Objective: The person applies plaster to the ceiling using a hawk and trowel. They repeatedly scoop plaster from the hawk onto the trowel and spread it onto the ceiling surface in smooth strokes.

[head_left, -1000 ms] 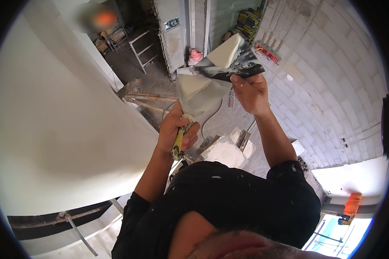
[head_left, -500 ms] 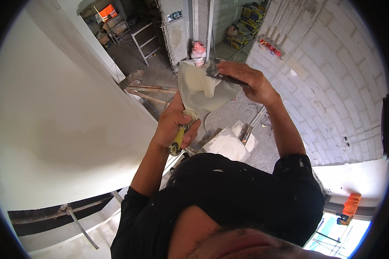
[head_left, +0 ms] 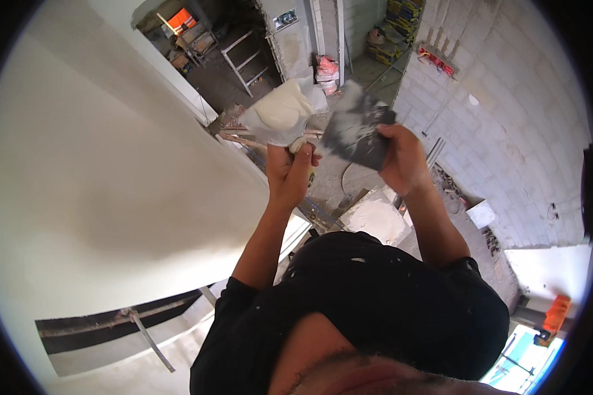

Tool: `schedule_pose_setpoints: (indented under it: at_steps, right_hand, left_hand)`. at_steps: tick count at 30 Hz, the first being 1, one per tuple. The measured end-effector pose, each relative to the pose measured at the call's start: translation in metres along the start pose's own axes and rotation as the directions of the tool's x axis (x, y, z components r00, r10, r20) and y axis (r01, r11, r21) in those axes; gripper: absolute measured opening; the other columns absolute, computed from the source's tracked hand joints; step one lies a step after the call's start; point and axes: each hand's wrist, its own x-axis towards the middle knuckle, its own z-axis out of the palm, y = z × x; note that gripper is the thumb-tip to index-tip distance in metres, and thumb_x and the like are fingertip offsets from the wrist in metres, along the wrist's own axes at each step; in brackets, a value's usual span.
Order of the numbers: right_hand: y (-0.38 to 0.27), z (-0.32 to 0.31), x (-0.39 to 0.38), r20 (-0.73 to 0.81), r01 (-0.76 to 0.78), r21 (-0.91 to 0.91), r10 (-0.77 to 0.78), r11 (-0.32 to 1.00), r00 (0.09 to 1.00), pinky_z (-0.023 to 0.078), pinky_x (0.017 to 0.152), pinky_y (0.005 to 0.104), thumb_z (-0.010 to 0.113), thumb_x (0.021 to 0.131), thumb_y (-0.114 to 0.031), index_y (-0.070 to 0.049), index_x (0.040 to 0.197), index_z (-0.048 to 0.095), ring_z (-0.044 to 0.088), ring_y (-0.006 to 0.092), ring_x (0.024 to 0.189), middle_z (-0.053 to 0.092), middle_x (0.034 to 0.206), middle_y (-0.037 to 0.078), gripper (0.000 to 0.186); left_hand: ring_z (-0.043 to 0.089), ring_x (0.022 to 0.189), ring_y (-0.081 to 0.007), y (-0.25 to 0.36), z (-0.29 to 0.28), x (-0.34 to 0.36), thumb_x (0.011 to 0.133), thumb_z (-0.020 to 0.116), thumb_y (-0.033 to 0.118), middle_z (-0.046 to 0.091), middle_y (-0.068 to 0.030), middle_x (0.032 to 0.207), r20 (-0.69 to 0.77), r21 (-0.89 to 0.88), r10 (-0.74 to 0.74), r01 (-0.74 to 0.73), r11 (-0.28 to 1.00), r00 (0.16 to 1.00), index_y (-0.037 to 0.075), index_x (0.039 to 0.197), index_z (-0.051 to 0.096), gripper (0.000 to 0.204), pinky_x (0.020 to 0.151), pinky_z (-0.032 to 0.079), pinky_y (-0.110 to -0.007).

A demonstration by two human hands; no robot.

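Observation:
My left hand (head_left: 290,178) is wrapped round the handle of a wide-bladed putty knife (head_left: 270,136), raised in front of me. A thick heap of creamy white plaster (head_left: 282,108) lies on its pale blade. To its right, my right hand (head_left: 405,161) grips a dark, flat, rectangular trowel (head_left: 369,148) by its right edge, thumb on the near face. White plaster smears the trowel, whose far end is blurred by motion. Between the two tools there is a small gap. Much of the knife's handle is hidden by my fingers.
A smooth pale wall (head_left: 125,197) with a damp-looking patch rises close on my left. On the right stands a block wall (head_left: 507,131). Below lies a whitish block-like thing (head_left: 375,217). Farther off are a metal frame (head_left: 244,62), pink-and-white bags (head_left: 327,71) and stacked yellow-grey sacks (head_left: 402,29).
The trowel has come away from the plaster and turned its broad face toward me. My left hand has moved up and right, tilting the putty knife; the plaster heap now looks broader.

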Motion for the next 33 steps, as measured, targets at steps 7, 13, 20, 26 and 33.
schedule_pose_setpoints:
  at_steps: [7,13,20,26,33]
  right_hand:
    - [0.016,0.022,0.003,-0.061,-0.066,-0.113,0.059,0.991,0.996,0.058,0.088,0.0432,0.052,0.094,-0.016,-0.001,0.116,0.055,0.07,0.0246,0.093,0.066,0.105,0.012,0.027]
    - [0.013,0.012,0.003,-0.023,-0.072,-0.058,0.071,0.996,0.997,0.057,0.09,0.0427,0.051,0.094,-0.017,-0.001,0.117,0.056,0.069,0.0236,0.095,0.066,0.107,0.012,0.028]
    - [-0.033,0.022,0.004,0.168,0.26,0.111,-0.276,0.959,0.946,0.05,0.105,0.0455,0.049,0.097,-0.012,0.001,0.138,0.048,0.064,0.0277,0.118,0.063,0.131,0.014,0.043]
    - [-0.022,0.013,0.003,0.274,0.536,-0.011,-0.513,0.844,0.814,0.05,0.103,0.0394,0.05,0.09,0.01,0.0,0.139,0.047,0.062,0.0241,0.12,0.06,0.133,0.013,0.05]
    - [-0.004,0.008,0.009,0.753,0.828,-0.383,-0.381,0.409,0.536,0.043,0.109,0.036,0.041,0.076,0.026,0.001,0.127,0.063,0.058,0.0286,0.128,0.062,0.135,0.017,0.061]
  left_hand:
    - [0.048,0.139,-0.0387,0.002,-0.008,0.007,0.083,0.056,-0.013,0.044,-0.0231,0.153,0.331,0.515,0.336,-0.467,0.718,0.882,0.009,0.149,0.047,0.07,0.11,0.044,-0.041]
    - [0.05,0.136,-0.0387,0.003,-0.025,0.005,0.079,0.049,-0.017,0.046,-0.0192,0.153,0.377,0.645,0.215,-0.422,0.637,0.901,0.008,0.149,0.046,0.075,0.111,0.043,-0.042]
    - [0.06,0.059,-0.0171,-0.02,-0.044,-0.016,0.087,0.051,0.001,0.061,-0.0144,0.093,0.063,0.218,-0.652,0.627,0.747,0.755,0.006,0.142,0.041,0.057,0.05,0.049,-0.032]
    - [0.044,0.044,-0.0137,0.042,-0.015,-0.037,0.093,0.057,0.009,0.059,-0.0158,0.085,0.512,-0.66,-0.46,0.675,0.331,0.726,0.006,0.148,0.034,0.06,0.031,0.039,-0.025]
    - [0.044,0.045,-0.014,0.064,-0.009,-0.017,0.092,0.056,0.005,0.056,-0.0189,0.117,0.624,-0.64,-0.32,0.701,0.313,0.713,0.015,0.156,0.022,0.073,0.028,0.036,-0.024]
